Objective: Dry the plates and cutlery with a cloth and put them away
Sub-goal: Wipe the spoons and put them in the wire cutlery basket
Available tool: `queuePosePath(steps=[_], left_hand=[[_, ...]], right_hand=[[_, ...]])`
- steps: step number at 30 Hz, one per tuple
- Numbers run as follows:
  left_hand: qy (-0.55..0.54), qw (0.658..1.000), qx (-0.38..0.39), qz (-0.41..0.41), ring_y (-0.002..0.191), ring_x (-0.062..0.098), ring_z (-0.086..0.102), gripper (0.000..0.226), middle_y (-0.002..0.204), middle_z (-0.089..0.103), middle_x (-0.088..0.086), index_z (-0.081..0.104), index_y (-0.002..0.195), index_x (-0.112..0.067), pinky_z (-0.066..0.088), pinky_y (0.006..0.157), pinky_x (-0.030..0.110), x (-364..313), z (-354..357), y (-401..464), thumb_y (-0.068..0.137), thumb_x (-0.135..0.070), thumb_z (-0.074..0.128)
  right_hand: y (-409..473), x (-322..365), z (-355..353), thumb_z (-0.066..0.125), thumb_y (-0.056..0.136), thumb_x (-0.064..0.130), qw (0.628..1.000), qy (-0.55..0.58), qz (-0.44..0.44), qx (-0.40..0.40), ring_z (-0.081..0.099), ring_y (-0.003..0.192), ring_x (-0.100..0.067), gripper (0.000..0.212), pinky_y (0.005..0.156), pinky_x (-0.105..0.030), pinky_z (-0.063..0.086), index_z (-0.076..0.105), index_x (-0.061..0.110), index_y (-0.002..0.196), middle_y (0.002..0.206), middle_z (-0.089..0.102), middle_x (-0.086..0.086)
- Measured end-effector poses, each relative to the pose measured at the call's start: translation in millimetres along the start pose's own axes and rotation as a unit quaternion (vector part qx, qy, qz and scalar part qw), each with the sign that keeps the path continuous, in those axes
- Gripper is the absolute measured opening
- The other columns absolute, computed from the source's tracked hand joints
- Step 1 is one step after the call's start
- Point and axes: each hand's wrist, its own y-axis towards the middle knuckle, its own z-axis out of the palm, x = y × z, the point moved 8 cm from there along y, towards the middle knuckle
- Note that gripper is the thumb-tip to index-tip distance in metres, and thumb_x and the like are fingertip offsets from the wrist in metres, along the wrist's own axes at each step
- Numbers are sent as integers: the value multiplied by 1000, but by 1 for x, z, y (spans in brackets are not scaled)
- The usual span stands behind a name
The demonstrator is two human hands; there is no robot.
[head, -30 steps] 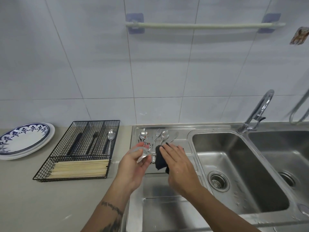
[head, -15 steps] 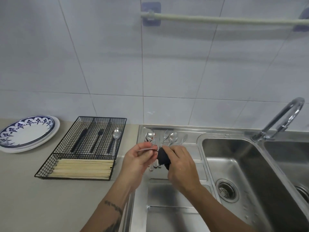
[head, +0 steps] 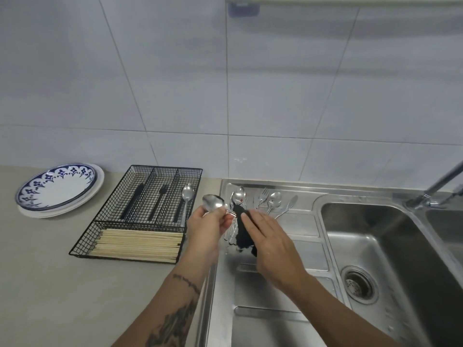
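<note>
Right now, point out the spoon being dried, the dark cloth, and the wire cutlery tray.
spoon being dried point(head: 213, 203), head view, on its bowl.
dark cloth point(head: 242, 234), head view, on its bunched middle.
wire cutlery tray point(head: 164, 169), head view, on its far rim.

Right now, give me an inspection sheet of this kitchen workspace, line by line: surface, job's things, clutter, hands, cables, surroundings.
Surface: grey counter beside a steel sink drainboard.
Job's things: spoon in the left hand; dark cloth in the right hand; loose cutlery on the drainboard; stacked plates on the counter; wire cutlery tray holding a spoon, dark-handled pieces and chopsticks.
Clutter: nothing seen.
Hands: left hand pinches the spoon by its neck; right hand wraps the cloth around its handle.
Cables: nothing seen.
Surroundings: tiled wall, faucet, sink basin, towel rail.
</note>
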Motion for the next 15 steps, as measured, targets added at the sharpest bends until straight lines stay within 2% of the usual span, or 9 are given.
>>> queuePosePath(steps=[3,6,8,11,13,15], left_hand=[[21,999,-43,5,67,15,68,11,80,72,9,67,98,-3,56,64,24,-11,-16,20,90,5,65],[83,994,-74,17,70,18,69,7,83,71,10,68,97,-4,55,63,25,-22,-37,47,92,-1,64],[119,990,-77,21,75,23,72,6,86,69,11,67,95,-6,57,65,29,-31,-46,66,95,-9,62],[179,981,-71,31,73,24,73,6,93,67,15,63,97,-6,61,65,33,-51,-49,89,96,-12,62],[254,963,-72,62,71,24,72,2,92,70,14,63,96,-7,62,73,39,-70,-47,101,96,-9,61],[322,940,-74,89,76,21,69,3,96,68,11,60,98,-9,61,70,34,-87,-43,112,96,-6,61]], right_hand=[[-1,-23,6,80,61,4,998,3,54,33,58,110,-25,85,91,-36,50,49,17,140,130,60,-3],[1,-39,10,73,65,-1,995,32,85,46,58,101,-24,78,81,-36,52,52,22,137,122,62,1],[7,-42,11,70,72,2,993,52,95,48,55,104,-21,72,84,-36,51,51,24,138,123,61,3],[15,-45,17,64,80,5,987,94,115,58,51,109,-17,66,90,-36,49,48,28,140,125,58,7],[18,-47,23,60,79,1,984,113,123,62,52,108,-18,66,89,-35,48,49,28,139,123,59,8],[20,-49,29,56,77,-3,982,127,128,61,52,106,-18,68,89,-34,48,51,27,138,121,59,7]])
